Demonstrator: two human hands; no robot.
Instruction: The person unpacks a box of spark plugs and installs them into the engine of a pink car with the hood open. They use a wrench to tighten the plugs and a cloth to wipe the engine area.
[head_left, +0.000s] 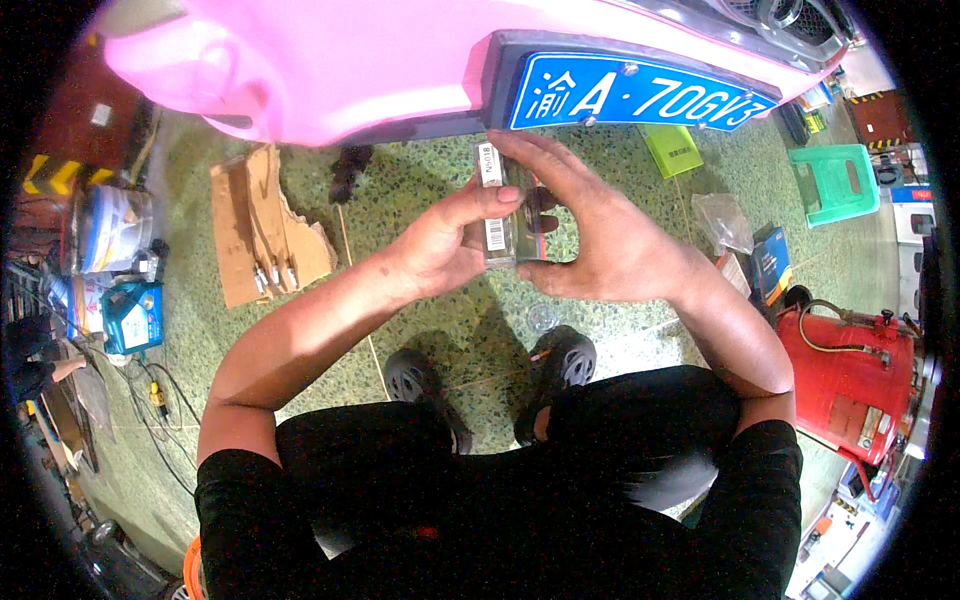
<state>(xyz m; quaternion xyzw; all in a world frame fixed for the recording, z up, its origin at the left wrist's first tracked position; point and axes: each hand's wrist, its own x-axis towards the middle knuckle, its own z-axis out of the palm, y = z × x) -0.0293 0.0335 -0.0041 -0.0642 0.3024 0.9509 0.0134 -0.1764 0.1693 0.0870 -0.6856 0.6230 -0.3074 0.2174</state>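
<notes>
Between my two hands is a small clear plastic box with a white barcode label, held upright in front of the pink car. My left hand is closed on its left side, the thumb lying across the label and the fingers partly hidden behind. Curved around the right side is my right hand, with fingertips at the top edge and the thumb near the bottom corner. Dark contents show dimly through the plastic; I cannot make them out.
The pink bumper with a blue licence plate hangs close ahead. On the left lie torn cardboard bearing several slim metal-tipped parts and a teal jug. At right stand a green stool and a red tank.
</notes>
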